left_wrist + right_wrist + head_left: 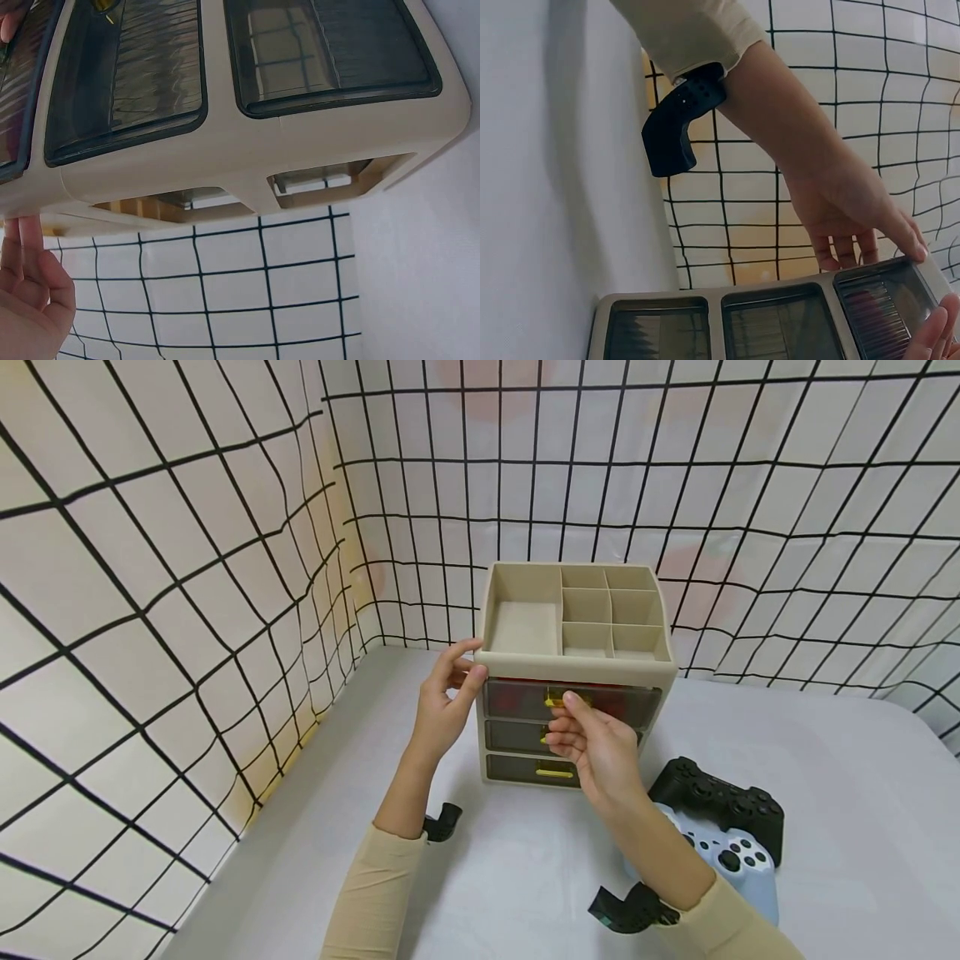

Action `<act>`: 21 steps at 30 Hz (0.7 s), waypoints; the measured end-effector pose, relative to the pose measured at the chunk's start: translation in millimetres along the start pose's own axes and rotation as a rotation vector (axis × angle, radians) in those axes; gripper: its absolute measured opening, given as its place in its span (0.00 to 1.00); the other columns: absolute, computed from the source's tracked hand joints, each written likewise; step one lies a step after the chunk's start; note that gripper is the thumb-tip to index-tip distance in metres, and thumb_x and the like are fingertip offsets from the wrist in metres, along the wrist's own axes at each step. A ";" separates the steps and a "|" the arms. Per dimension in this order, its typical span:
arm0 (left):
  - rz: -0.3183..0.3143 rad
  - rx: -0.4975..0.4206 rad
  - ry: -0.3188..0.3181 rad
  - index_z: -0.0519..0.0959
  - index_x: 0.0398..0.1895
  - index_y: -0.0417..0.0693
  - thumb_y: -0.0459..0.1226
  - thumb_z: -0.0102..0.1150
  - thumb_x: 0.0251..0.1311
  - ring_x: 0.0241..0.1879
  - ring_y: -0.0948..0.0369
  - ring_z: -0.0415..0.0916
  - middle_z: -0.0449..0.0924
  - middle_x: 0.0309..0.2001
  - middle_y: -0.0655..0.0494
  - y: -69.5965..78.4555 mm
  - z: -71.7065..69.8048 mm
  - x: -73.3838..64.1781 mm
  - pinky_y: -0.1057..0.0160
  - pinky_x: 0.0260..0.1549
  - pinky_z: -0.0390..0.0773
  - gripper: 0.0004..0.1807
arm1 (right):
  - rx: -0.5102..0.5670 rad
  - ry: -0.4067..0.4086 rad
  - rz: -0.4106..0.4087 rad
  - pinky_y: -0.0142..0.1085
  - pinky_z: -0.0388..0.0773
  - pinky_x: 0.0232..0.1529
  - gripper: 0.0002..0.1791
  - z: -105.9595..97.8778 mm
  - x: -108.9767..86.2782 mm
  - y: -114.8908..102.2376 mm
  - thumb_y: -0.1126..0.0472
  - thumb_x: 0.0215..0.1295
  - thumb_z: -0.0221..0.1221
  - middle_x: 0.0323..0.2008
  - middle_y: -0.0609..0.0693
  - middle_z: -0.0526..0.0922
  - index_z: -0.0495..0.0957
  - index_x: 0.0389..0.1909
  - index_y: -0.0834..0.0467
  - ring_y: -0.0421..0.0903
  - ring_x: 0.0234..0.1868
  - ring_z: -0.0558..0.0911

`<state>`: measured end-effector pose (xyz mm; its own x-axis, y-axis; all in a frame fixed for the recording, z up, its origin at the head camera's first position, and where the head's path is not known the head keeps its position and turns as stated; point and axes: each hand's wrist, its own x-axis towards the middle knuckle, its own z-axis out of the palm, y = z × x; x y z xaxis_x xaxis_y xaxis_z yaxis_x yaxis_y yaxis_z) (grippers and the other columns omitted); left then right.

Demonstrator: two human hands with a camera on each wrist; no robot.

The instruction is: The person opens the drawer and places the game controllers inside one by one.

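A beige desktop drawer organizer [577, 667] has three smoky see-through drawers with yellow-gold pulls. At the top drawer [510, 700], my right hand [607, 760] pinches the drawer handle [553, 700] between thumb and fingers. Something reddish shows through that drawer's front. My left hand [442, 706] rests against the organizer's upper left edge, thumb at the front corner and fingers along the side. From below, the left wrist view shows the left fingertips [30, 232] touching the side wall. The right wrist view has the left thumb [911, 244] at the top drawer's corner.
Divided compartments [587, 606] form the organizer's top. To the right, a black game controller [723, 806] lies behind a light blue controller [738, 860], partly under my right forearm. Black wire grid panels [420, 485] stand behind and left of the white table [495, 877].
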<state>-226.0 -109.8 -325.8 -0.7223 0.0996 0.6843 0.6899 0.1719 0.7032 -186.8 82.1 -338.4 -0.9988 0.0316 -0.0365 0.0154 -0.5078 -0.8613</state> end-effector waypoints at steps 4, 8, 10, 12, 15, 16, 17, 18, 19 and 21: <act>-0.004 0.000 0.002 0.69 0.58 0.33 0.26 0.52 0.67 0.32 0.46 0.74 0.75 0.35 0.36 0.4 0.1 0.2 0.53 0.38 0.73 0.17 | 0.013 0.009 -0.003 0.32 0.81 0.31 0.14 1.0 2.2 0.7 0.59 0.71 0.57 0.21 0.49 0.82 0.82 0.26 0.59 0.42 0.20 0.82; -0.010 -0.001 0.004 0.70 0.58 0.33 0.26 0.52 0.67 0.33 0.45 0.74 0.75 0.36 0.35 0.7 0.1 -0.1 0.53 0.38 0.73 0.17 | 0.023 0.011 -0.005 0.31 0.81 0.30 0.15 1.3 4.4 0.9 0.59 0.71 0.57 0.20 0.48 0.82 0.82 0.25 0.59 0.42 0.20 0.82; -0.011 -0.003 0.004 0.70 0.58 0.33 0.26 0.52 0.67 0.33 0.45 0.74 0.75 0.36 0.35 0.6 0.2 0.0 0.54 0.39 0.73 0.17 | 0.024 0.013 -0.006 0.31 0.81 0.29 0.15 1.4 4.9 0.7 0.59 0.71 0.57 0.20 0.48 0.82 0.82 0.25 0.60 0.42 0.20 0.81; -0.011 -0.004 0.004 0.69 0.58 0.33 0.26 0.52 0.67 0.33 0.45 0.73 0.75 0.36 0.35 0.5 0.2 0.0 0.54 0.39 0.73 0.17 | 0.025 0.016 -0.007 0.31 0.81 0.29 0.14 1.4 5.3 0.6 0.59 0.71 0.57 0.20 0.49 0.82 0.82 0.26 0.60 0.42 0.20 0.81; -0.008 -0.003 0.004 0.69 0.58 0.33 0.26 0.52 0.67 0.33 0.45 0.73 0.75 0.35 0.35 0.6 0.2 0.2 0.55 0.39 0.73 0.17 | 0.030 0.014 -0.008 0.31 0.81 0.29 0.14 1.5 5.9 0.5 0.60 0.71 0.57 0.20 0.49 0.82 0.82 0.26 0.60 0.42 0.20 0.81; -0.008 -0.002 0.004 0.69 0.58 0.33 0.26 0.52 0.67 0.33 0.45 0.73 0.75 0.35 0.36 0.7 0.1 0.2 0.55 0.39 0.73 0.17 | 0.032 0.013 -0.008 0.31 0.81 0.29 0.14 1.5 6.1 0.5 0.60 0.71 0.57 0.20 0.49 0.82 0.82 0.26 0.60 0.42 0.20 0.81; -0.007 -0.001 0.004 0.69 0.58 0.33 0.26 0.52 0.67 0.33 0.45 0.73 0.75 0.36 0.35 0.8 0.0 0.1 0.55 0.38 0.73 0.17 | 0.033 0.013 -0.007 0.31 0.81 0.29 0.14 1.5 6.3 0.6 0.60 0.71 0.57 0.20 0.49 0.82 0.82 0.26 0.60 0.42 0.20 0.81; -0.010 0.000 0.004 0.69 0.59 0.33 0.26 0.52 0.68 0.33 0.45 0.73 0.75 0.36 0.36 0.9 0.0 0.1 0.55 0.38 0.72 0.17 | 0.033 0.013 -0.006 0.31 0.80 0.29 0.14 1.6 6.4 0.6 0.60 0.71 0.57 0.21 0.49 0.82 0.82 0.26 0.60 0.42 0.20 0.82; -0.011 -0.001 0.003 0.69 0.59 0.33 0.26 0.52 0.68 0.33 0.45 0.73 0.75 0.36 0.35 1.0 -0.1 0.1 0.55 0.38 0.72 0.17 | 0.033 0.014 -0.006 0.31 0.80 0.29 0.14 1.7 6.5 0.7 0.60 0.71 0.57 0.20 0.49 0.82 0.82 0.26 0.60 0.42 0.20 0.82; -0.010 0.000 0.003 0.70 0.59 0.35 0.28 0.52 0.69 0.33 0.47 0.74 0.75 0.36 0.37 -4.5 -0.1 0.1 0.56 0.39 0.73 0.17 | 0.030 0.014 -0.008 0.31 0.81 0.29 0.14 1.8 6.7 0.7 0.60 0.71 0.57 0.21 0.49 0.82 0.82 0.26 0.60 0.42 0.20 0.82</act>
<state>-229.2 -110.6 -328.9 -0.7288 0.0949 0.6781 0.6829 0.1725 0.7098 -193.5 80.4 -338.3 -0.9982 0.0475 -0.0372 0.0061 -0.5333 -0.8459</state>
